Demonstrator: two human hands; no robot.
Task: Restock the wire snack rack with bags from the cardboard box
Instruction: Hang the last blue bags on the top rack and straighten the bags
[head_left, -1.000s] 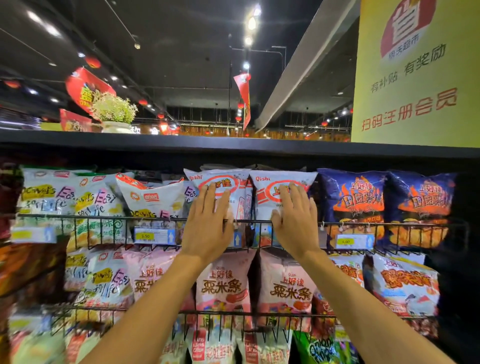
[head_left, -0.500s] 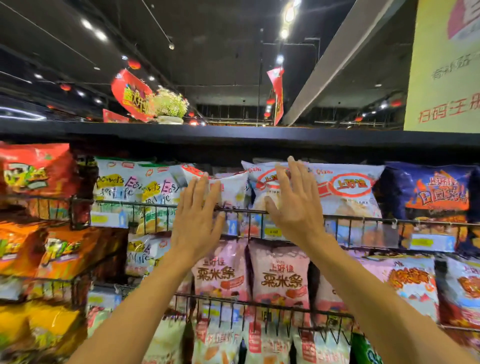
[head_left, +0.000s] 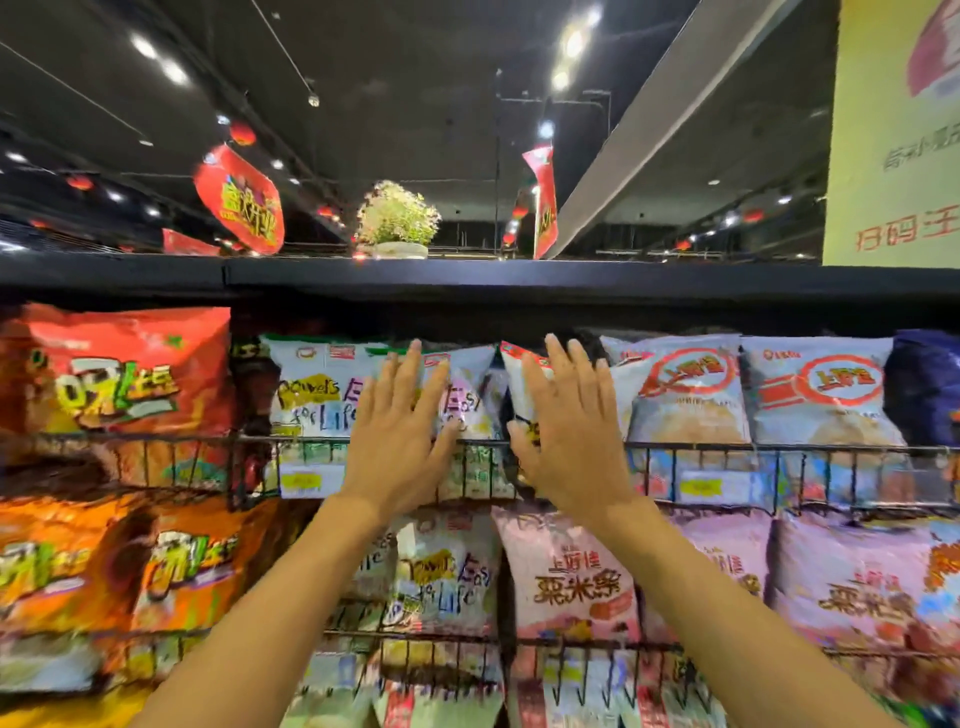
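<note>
The wire snack rack (head_left: 779, 449) stands directly ahead, its top tier filled with upright bags held behind a black wire front rail. At the middle of that tier, the white lettered bag (head_left: 470, 402) and the red-topped bag (head_left: 511, 364) stand just beside each other, the second to the right and turned partly edge-on. The left hand (head_left: 400, 431) lies flat on the front of the white lettered bag, fingers straight and spread, gripping nothing; its heel crosses the rail. The right hand (head_left: 566, 436) lies likewise on the red-topped bag, fingers straight and fanned, thumb out to the left, nothing gripped. The two hands are near each other but apart. To the right in the same tier stand two red-circle bags (head_left: 685, 400), then a dark blue bag (head_left: 930, 384) at the frame edge; well to the left, a large red bag (head_left: 119, 374). Yellow price tags (head_left: 701, 487) sit on the rail. The tier below carries pink bags (head_left: 571, 577) at centre and right and orange bags (head_left: 104, 566) at left. A black shelf board (head_left: 467, 278) caps the rack, with a potted plant (head_left: 397, 221) on it. Above hang a red sign (head_left: 241, 200) and, at far right, a yellow poster (head_left: 898, 130). The picture is blurred; small print cannot be read.
</note>
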